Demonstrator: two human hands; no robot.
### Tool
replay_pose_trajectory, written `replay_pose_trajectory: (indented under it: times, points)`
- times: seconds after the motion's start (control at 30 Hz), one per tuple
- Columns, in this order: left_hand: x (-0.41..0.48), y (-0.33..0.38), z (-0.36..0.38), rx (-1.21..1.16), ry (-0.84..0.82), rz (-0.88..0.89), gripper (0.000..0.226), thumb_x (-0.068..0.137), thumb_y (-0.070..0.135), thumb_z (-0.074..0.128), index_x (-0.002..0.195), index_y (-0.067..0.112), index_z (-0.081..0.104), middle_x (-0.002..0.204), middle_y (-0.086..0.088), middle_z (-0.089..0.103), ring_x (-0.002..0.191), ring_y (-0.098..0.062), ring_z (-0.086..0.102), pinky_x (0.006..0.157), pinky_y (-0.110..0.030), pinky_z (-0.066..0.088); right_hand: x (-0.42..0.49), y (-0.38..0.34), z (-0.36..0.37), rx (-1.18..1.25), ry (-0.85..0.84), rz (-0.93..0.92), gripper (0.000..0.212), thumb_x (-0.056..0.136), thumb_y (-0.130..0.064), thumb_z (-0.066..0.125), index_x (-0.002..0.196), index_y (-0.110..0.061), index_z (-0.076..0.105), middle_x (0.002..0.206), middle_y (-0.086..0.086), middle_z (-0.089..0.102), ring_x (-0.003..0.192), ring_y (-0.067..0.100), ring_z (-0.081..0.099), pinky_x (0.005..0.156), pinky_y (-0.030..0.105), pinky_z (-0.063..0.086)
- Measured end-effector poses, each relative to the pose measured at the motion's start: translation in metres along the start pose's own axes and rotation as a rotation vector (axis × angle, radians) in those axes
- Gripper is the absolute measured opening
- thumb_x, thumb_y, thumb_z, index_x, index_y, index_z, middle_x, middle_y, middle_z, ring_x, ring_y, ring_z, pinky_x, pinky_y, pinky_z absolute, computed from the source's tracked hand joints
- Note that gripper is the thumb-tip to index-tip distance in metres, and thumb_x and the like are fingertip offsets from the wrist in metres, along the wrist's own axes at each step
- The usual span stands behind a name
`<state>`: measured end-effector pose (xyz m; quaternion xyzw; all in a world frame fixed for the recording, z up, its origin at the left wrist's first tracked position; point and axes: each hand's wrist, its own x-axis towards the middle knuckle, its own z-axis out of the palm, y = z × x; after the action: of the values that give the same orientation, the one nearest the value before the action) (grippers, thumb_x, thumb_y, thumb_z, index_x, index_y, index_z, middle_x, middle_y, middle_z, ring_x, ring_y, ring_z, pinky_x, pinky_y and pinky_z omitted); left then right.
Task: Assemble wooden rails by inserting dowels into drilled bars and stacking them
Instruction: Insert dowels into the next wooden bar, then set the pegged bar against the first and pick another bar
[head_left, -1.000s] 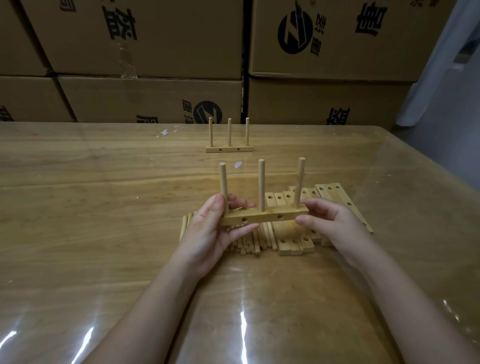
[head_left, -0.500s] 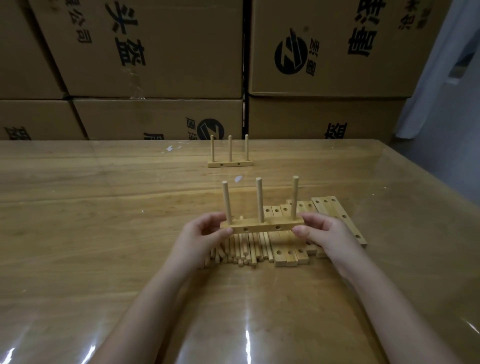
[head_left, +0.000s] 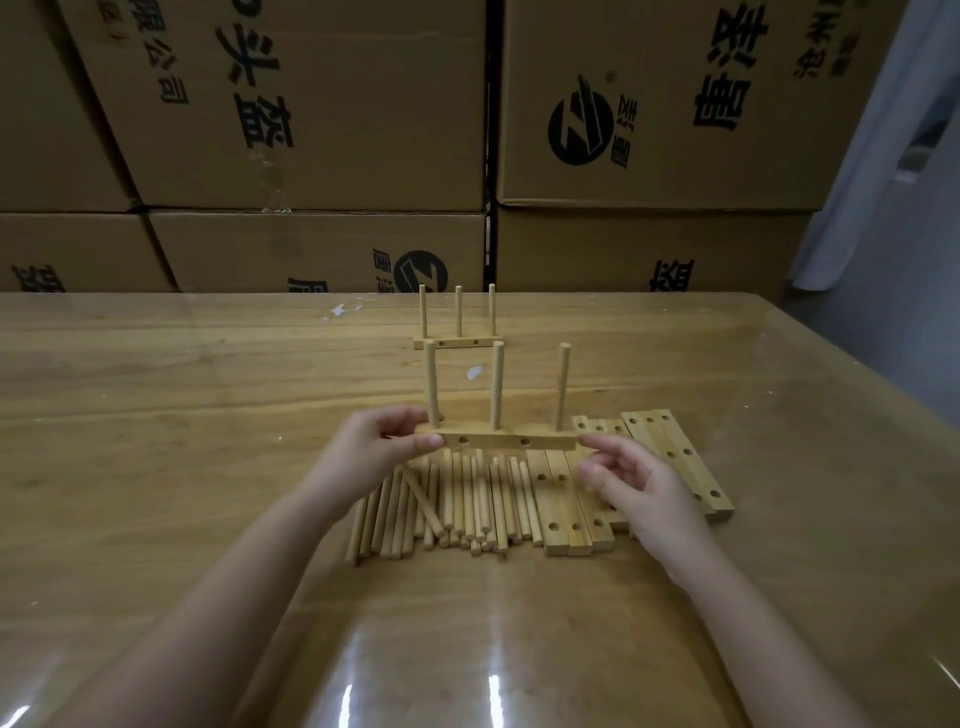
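A wooden bar with three upright dowels (head_left: 498, 441) hovers above the parts pile. My left hand (head_left: 374, 452) pinches its left end between thumb and fingers. My right hand (head_left: 631, 483) is just off the bar's right end, fingers loosely curled and holding nothing. Beneath lie several loose dowels (head_left: 457, 499) side by side, and several drilled bars (head_left: 566, 509) to their right. A second bar with three dowels (head_left: 456, 340) stands farther back on the table.
The glossy wooden table (head_left: 182, 441) runs wide to the left and front. Its right edge (head_left: 857, 384) slants close to the drilled bars. Stacked cardboard boxes (head_left: 311, 130) form a wall behind the table. A pale curtain (head_left: 883, 156) hangs at the right.
My right hand has let go of the bar's right end and drawn slightly back. The held rail has moved a little farther from me; the left hand keeps its grip.
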<state>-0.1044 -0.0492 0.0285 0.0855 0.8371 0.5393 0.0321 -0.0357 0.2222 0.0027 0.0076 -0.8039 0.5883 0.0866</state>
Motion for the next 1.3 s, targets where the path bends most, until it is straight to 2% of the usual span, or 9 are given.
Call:
replay_pose_trajectory:
  times: [0.1,0.2,0.37,0.53,0.6,0.67,0.9,1.1,1.3]
  points:
    - [0.019,-0.006,-0.007,0.022,0.079,0.015,0.042,0.081,0.023,0.07,0.122,0.022,0.06,0.103,0.02,0.06,0.095,0.005,0.056,0.077,-0.014,0.044,-0.002,0.007,0.007,-0.227,0.012,-0.045,0.015,0.088,-0.026,0.06,0.096,-0.039,0.062,0.083,-0.009,0.065,0.078,0.005,0.06,0.066,0.017,0.051]
    - [0.042,-0.013,-0.009,0.043,0.142,0.011,0.046,0.085,0.019,0.067,0.129,0.016,0.055,0.114,0.011,0.056,0.107,-0.004,0.049,0.086,-0.02,0.04,-0.004,0.011,0.015,-0.452,0.017,-0.157,0.01,0.088,-0.029,0.059,0.09,-0.035,0.066,0.08,-0.017,0.063,0.074,0.002,0.057,0.065,0.024,0.05]
    - [0.077,-0.023,-0.005,0.06,0.133,-0.068,0.047,0.089,0.02,0.064,0.134,0.016,0.051,0.131,-0.004,0.057,0.117,-0.015,0.051,0.098,-0.033,0.041,0.0,0.015,0.014,-0.451,0.061,-0.219,0.009,0.086,-0.027,0.062,0.083,-0.032,0.069,0.073,-0.021,0.062,0.074,0.003,0.056,0.06,0.019,0.046]
    - [0.107,-0.034,0.004,0.184,0.111,-0.096,0.047,0.088,0.024,0.066,0.133,0.017,0.053,0.132,-0.006,0.057,0.122,-0.021,0.051,0.102,-0.034,0.038,0.002,0.015,0.015,-0.431,0.06,-0.227,0.01,0.085,-0.026,0.062,0.079,-0.03,0.07,0.072,-0.019,0.062,0.071,0.006,0.057,0.059,0.026,0.049]
    - [0.119,-0.038,0.003,0.228,0.102,-0.113,0.047,0.088,0.027,0.066,0.132,0.018,0.054,0.132,-0.005,0.057,0.124,-0.023,0.049,0.11,-0.044,0.034,0.003,0.016,0.015,-0.441,0.057,-0.234,0.011,0.085,-0.026,0.061,0.079,-0.029,0.069,0.071,-0.017,0.061,0.07,0.008,0.056,0.059,0.029,0.049]
    - [0.129,-0.041,0.0,0.272,0.087,-0.112,0.046,0.089,0.028,0.065,0.132,0.019,0.054,0.133,-0.005,0.057,0.126,-0.025,0.048,0.111,-0.05,0.031,0.002,0.016,0.015,-0.439,0.059,-0.24,0.011,0.085,-0.027,0.061,0.077,-0.029,0.069,0.07,-0.016,0.061,0.069,0.009,0.056,0.059,0.03,0.048]
    - [0.163,-0.05,-0.007,0.382,0.128,-0.07,0.039,0.09,0.031,0.063,0.127,0.021,0.06,0.128,-0.006,0.056,0.121,-0.026,0.049,0.105,-0.05,0.038,0.003,0.013,0.014,-0.493,0.012,-0.276,0.011,0.084,-0.029,0.06,0.079,-0.034,0.068,0.076,-0.018,0.061,0.07,0.008,0.056,0.055,0.016,0.042]
    - [0.184,-0.052,-0.007,0.414,0.181,-0.091,0.038,0.088,0.034,0.065,0.124,0.023,0.061,0.126,-0.003,0.057,0.119,-0.026,0.049,0.103,-0.048,0.041,0.003,0.012,0.015,-0.499,0.008,-0.262,0.012,0.084,-0.03,0.059,0.078,-0.032,0.069,0.072,-0.015,0.06,0.067,0.009,0.055,0.055,0.027,0.046]
    - [0.198,-0.053,-0.004,0.393,0.271,-0.059,0.024,0.086,0.028,0.069,0.107,0.024,0.059,0.105,0.005,0.058,0.108,-0.02,0.054,0.096,-0.042,0.047,0.003,0.01,0.015,-0.519,0.013,-0.265,0.011,0.084,-0.026,0.062,0.077,-0.032,0.068,0.07,-0.016,0.059,0.065,0.008,0.054,0.053,0.026,0.045]
